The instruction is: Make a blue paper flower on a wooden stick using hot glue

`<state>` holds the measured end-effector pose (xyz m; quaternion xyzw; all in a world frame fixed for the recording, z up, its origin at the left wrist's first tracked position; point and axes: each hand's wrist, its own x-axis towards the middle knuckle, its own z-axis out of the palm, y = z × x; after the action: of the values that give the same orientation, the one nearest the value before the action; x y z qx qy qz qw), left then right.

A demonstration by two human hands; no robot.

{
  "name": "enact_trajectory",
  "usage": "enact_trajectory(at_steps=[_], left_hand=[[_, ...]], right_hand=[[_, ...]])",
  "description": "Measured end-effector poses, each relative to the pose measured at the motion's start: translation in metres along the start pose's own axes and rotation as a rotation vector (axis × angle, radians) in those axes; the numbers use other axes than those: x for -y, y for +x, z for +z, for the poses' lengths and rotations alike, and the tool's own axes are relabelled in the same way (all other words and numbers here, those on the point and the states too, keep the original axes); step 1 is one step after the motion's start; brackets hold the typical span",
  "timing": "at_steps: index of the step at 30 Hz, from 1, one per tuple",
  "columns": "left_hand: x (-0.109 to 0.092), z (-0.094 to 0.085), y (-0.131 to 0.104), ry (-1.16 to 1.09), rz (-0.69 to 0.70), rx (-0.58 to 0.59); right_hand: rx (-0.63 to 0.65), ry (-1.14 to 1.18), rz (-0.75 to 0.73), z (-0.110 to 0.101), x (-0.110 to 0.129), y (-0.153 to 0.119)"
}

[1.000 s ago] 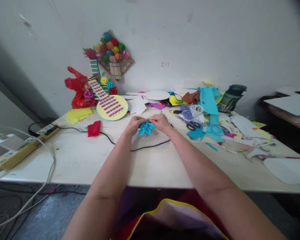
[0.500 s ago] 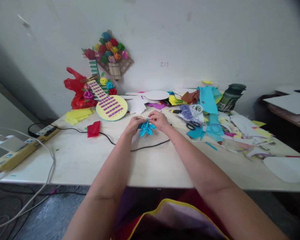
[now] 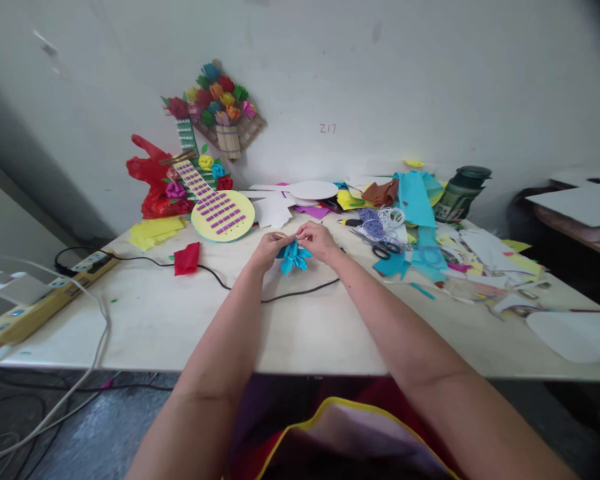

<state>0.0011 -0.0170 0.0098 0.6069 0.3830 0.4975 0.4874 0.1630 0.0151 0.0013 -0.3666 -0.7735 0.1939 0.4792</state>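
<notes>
A blue crepe-paper flower (image 3: pixel 294 259) hangs petals-down between my two hands, just above the table. My left hand (image 3: pixel 268 251) pinches it near its base from the left, with a thin pale stick (image 3: pixel 281 235) showing at the fingers. From the right, the fingertips of my right hand (image 3: pixel 318 241) are closed on the same base, and the two hands almost touch. What exactly lies under the fingertips is hidden. Behind and below the flower a black cable (image 3: pixel 300 293) crosses the table.
Left of my hands lie a red paper piece (image 3: pixel 187 259), a yellow guitar-shaped craft (image 3: pixel 223 216) and a power strip (image 3: pixel 55 293). To the right are scissors (image 3: pixel 386 250), yarn (image 3: pixel 373 224), blue paper (image 3: pixel 420 200), paper scraps (image 3: pixel 485 260) and a dark bottle (image 3: pixel 463 193).
My fingers have shifted slightly at the flower's base, and the left fingertips now cover more of it. The flower has turned a little. Everything else has stayed in place.
</notes>
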Motion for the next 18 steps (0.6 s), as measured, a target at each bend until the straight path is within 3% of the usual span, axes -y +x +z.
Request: enact_trajectory(at_steps=[7, 11, 18], left_hand=[[-0.003, 0.0, -0.002, 0.005, -0.02, 0.01], [-0.002, 0.0, -0.001, -0.001, -0.036, 0.023], [0.0, -0.002, -0.001, -0.018, -0.064, 0.061]], right_hand=[[0.13, 0.174, 0.137, -0.015, 0.011, -0.003], [0.222, 0.16, 0.243, -0.02, 0.014, -0.005], [0.194, -0.002, 0.061, -0.016, 0.004, -0.002]])
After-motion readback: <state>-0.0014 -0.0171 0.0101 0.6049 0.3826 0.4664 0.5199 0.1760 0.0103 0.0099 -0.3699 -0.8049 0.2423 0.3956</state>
